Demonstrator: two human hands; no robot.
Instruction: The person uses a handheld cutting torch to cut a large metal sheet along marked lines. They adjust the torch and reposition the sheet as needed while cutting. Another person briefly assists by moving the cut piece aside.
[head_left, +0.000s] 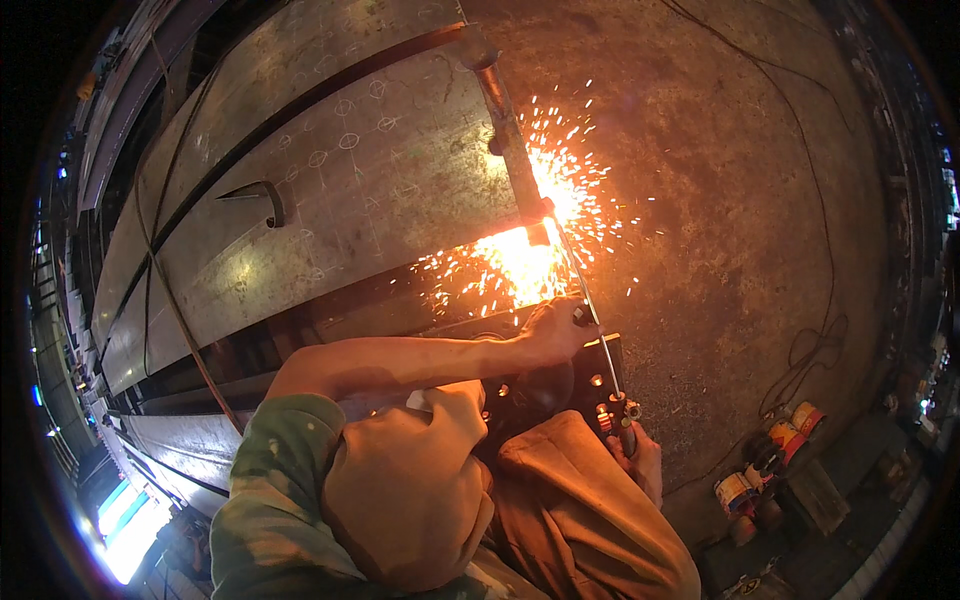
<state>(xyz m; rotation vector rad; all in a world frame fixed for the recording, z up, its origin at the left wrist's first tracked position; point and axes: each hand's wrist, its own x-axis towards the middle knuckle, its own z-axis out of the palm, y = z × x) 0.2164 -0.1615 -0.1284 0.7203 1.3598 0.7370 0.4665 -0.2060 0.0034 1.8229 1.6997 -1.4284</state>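
Steel plate (330, 190) lies marked with chalk circles; my cutting torch (585, 300) burns at its near edge, sparks (540, 250) flying. Left hand (555, 330) closed steadying the tube, right hand (640, 460) gripping the handle. I judge cutting underway; next, advance steadily along the line.

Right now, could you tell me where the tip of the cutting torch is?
In the head view, the cutting torch has its tip just right of centre, in the bright sparks at the near edge of the steel plate, beside the upright bar, beyond the left hand.

A long thin cutting torch (592, 318) slants upward, its tip in bright sparks.
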